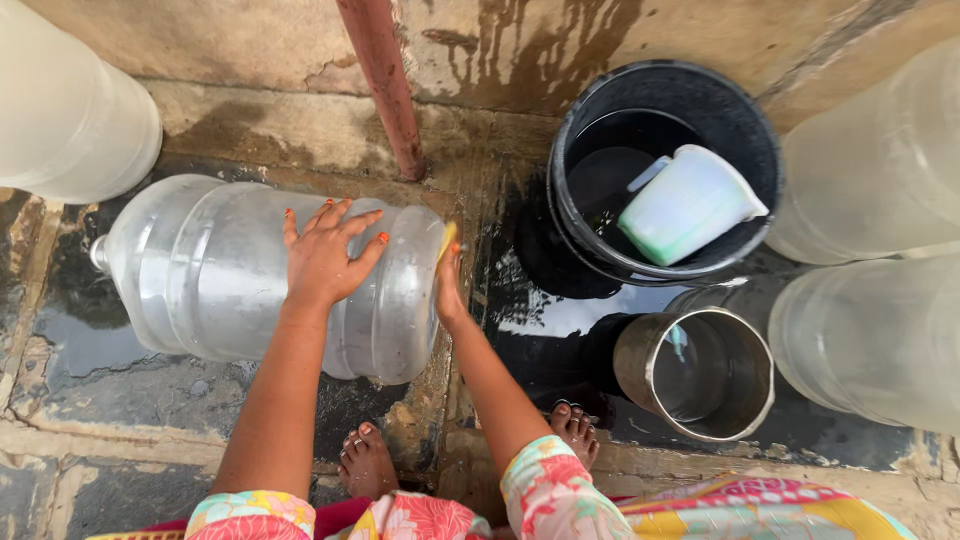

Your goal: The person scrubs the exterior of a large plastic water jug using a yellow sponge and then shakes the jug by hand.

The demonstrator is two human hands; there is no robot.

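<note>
Water jug [230, 270] lies sideways; left hand [325, 255] splayed on it, right hand [447, 285] at its base.

Left hand [325, 262]: nails varnished orange-red, no ring or bangle visible. Right hand [447, 290]: seen edge-on, nails hidden. Both forearms bare to short sleeves [548, 492] of floral cloth, pink and red blooms on pale ground, with green and yellow. Garment hem [760, 508] right of the sleeves shows yellow and pink panels. Feet [366, 462] bare, a metal toe ring on the right foot.
</note>
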